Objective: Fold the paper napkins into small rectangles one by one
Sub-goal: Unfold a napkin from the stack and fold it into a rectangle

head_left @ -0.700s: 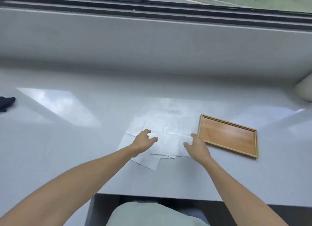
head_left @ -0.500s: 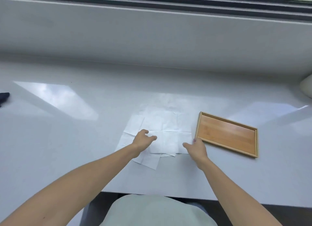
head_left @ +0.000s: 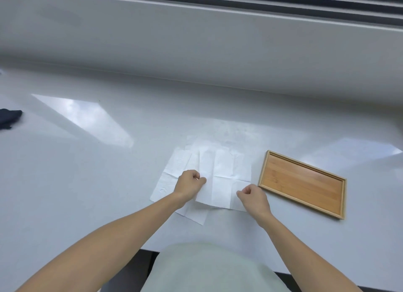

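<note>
A shallow rectangular bamboo tray [head_left: 302, 183] with a raised pale rim is lying on the glossy white table [head_left: 87, 182], holding nothing. Just left of the tray, creased white paper napkins [head_left: 220, 171] are lying spread and overlapping. Far left of the tray, a dark cloth [head_left: 8, 118] is sitting at the table's edge. The left hand [head_left: 189, 185] is pinching the top napkin's left edge, fingers curled. The right hand [head_left: 253, 197] is pinching its right edge, beside the tray.
</note>
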